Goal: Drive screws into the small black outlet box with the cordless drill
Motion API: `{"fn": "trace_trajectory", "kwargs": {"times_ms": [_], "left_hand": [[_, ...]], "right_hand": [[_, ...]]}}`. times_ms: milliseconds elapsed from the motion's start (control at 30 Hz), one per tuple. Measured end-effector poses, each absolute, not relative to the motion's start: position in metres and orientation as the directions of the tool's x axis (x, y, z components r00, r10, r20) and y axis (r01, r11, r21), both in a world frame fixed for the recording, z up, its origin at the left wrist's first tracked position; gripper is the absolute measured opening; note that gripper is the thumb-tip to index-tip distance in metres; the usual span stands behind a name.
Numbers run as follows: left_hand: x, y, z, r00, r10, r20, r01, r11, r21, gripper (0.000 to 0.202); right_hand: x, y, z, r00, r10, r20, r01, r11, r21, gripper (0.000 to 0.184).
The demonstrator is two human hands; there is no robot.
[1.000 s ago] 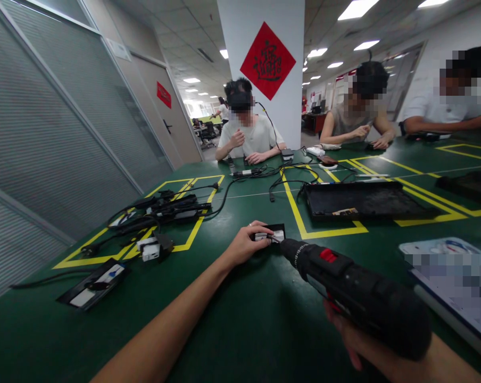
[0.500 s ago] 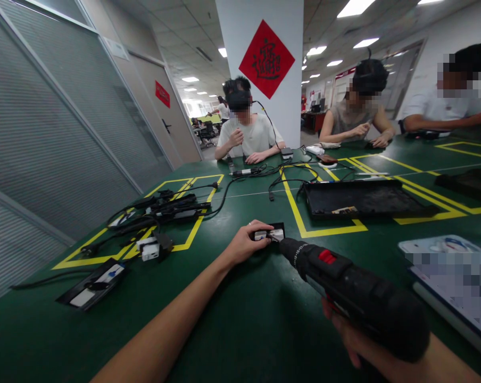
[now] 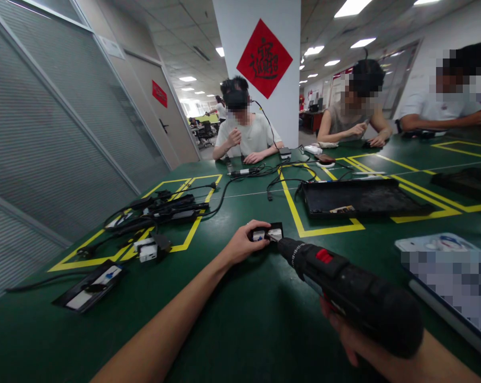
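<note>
My left hand (image 3: pixel 243 243) reaches out over the green table and grips a small black and white part (image 3: pixel 267 233), fingers curled around its left end. My right hand (image 3: pixel 350 340) is wrapped around the handle of a black electric screwdriver (image 3: pixel 346 290) with a red switch. The tool's tip meets the right end of the small part. Most of my right hand is hidden under the tool's body.
Black adapters and cables (image 3: pixel 164 208) lie in a yellow-taped box to the left, a flat black panel (image 3: pixel 89 284) nearer me. A black tray (image 3: pixel 360 198) sits beyond the part, a white device (image 3: pixel 444 243) at right. Three people work at the table's far side.
My hands and the tool have hardly moved on the table. My left fingers have closed a little further around the small part.
</note>
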State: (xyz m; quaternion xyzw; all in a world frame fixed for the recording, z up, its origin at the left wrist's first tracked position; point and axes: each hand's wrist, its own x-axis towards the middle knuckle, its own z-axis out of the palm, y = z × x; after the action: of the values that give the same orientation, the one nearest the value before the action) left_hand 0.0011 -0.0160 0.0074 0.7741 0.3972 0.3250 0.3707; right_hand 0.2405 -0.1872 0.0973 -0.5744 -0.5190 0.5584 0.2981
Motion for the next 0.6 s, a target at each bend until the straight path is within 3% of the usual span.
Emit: {"fn": "trace_trajectory", "kwargs": {"times_ms": [100, 267, 433, 600], "left_hand": [[0.002, -0.017, 0.008, 0.457, 0.872, 0.177, 0.347, -0.358, 0.867, 0.057], [0.001, -0.015, 0.008, 0.462, 0.875, 0.142, 0.367, -0.335, 0.868, 0.053], [0.000, -0.014, 0.006, 0.458, 0.883, 0.108, 0.366, -0.297, 0.882, 0.053], [0.001, -0.013, 0.006, 0.445, 0.889, 0.106, 0.372, -0.291, 0.881, 0.051]], "right_hand": [[0.240, -0.186, 0.068, -0.114, 0.937, -0.331, 0.233, -0.298, -0.925, 0.018], [0.238, -0.181, 0.031, -0.074, 0.921, -0.383, 0.210, -0.361, -0.909, 0.015], [0.242, -0.180, 0.056, -0.179, 0.891, -0.416, 0.269, -0.363, -0.892, 0.018], [0.243, -0.184, 0.098, -0.225, 0.906, -0.360, 0.293, -0.289, -0.911, 0.012]]}}
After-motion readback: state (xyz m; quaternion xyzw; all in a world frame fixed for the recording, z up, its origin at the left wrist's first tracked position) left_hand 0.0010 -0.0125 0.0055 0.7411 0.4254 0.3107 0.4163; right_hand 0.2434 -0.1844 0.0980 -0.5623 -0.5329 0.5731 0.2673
